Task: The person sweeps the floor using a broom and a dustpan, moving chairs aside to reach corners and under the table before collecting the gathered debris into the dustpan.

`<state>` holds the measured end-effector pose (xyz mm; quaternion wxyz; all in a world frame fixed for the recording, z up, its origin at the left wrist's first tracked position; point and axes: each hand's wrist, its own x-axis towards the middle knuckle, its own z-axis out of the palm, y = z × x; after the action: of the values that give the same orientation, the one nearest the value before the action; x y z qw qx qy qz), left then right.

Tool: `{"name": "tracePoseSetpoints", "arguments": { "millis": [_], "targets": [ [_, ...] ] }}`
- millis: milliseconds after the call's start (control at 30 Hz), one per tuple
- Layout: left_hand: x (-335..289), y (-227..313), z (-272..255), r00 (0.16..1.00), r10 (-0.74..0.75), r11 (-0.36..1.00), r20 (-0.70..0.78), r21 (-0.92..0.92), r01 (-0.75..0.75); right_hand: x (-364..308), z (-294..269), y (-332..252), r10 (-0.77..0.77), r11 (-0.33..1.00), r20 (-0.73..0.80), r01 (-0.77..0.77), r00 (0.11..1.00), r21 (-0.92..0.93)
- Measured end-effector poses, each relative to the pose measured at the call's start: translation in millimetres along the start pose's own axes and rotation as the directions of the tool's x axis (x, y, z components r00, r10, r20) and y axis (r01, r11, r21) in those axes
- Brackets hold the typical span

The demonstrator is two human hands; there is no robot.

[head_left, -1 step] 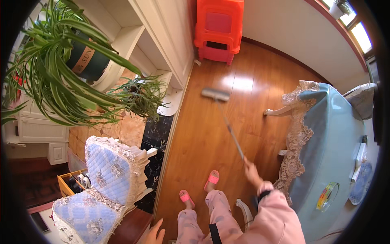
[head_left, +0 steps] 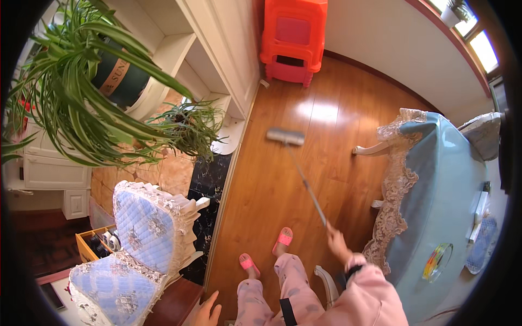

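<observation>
My right hand (head_left: 338, 243) is wrapped round the upper part of a thin grey mop handle. The mop (head_left: 286, 137) has a narrow oblong grey-white head resting on the glossy wooden floor (head_left: 326, 168), ahead of my feet. Its handle slants from the head back toward me and to the right. Low at the bottom edge, my left hand (head_left: 206, 312) hangs with thumb and fingers apart and nothing in it; part of it is cut off by the frame. Beside it, on the left, is a dark red-brown wooden surface (head_left: 176, 301).
A red plastic folded item (head_left: 293, 41) stands at the far wall. On the right is a table with a blue cloth (head_left: 440, 190) and lace edging; its curved leg (head_left: 371, 149) juts out. Left are a blue quilted chair (head_left: 149, 228), white shelving (head_left: 209, 70) and a spider plant (head_left: 81, 103).
The mop head has come a little nearer to me and slightly left across the floor. My right hand keeps its grip; my left hand has barely moved.
</observation>
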<state>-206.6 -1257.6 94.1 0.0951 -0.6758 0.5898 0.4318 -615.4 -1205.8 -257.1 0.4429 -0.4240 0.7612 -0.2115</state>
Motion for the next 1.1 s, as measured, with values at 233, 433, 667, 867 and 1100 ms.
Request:
{"name": "tracePoseSetpoints", "arguments": {
  "millis": [233,433,667,867,1100],
  "targets": [
    [-2,-17,-9,0.997,0.044,0.996,-0.056,-0.076,-0.048,-238,-32,-45,0.448,0.893,0.207,-0.425,0.869,-0.149],
    [-11,-20,-12,0.999,-0.036,0.998,0.003,-0.060,0.036,-165,-32,-49,0.211,0.977,0.084,-0.206,0.974,-0.063],
    [-31,-45,-7,0.996,-0.079,0.996,-0.044,-0.054,0.076,134,24,-112,-0.076,0.984,-0.096,0.059,0.992,-0.171],
    [-37,-56,-5,0.997,-0.058,0.998,-0.052,-0.002,0.058,172,92,-116,-0.026,0.979,-0.133,-0.001,0.991,-0.202],
    [-30,-71,-5,0.997,-0.064,0.992,0.031,-0.106,0.067,10,76,-55,-0.101,0.968,0.077,0.115,0.992,-0.221]
  ]
}}
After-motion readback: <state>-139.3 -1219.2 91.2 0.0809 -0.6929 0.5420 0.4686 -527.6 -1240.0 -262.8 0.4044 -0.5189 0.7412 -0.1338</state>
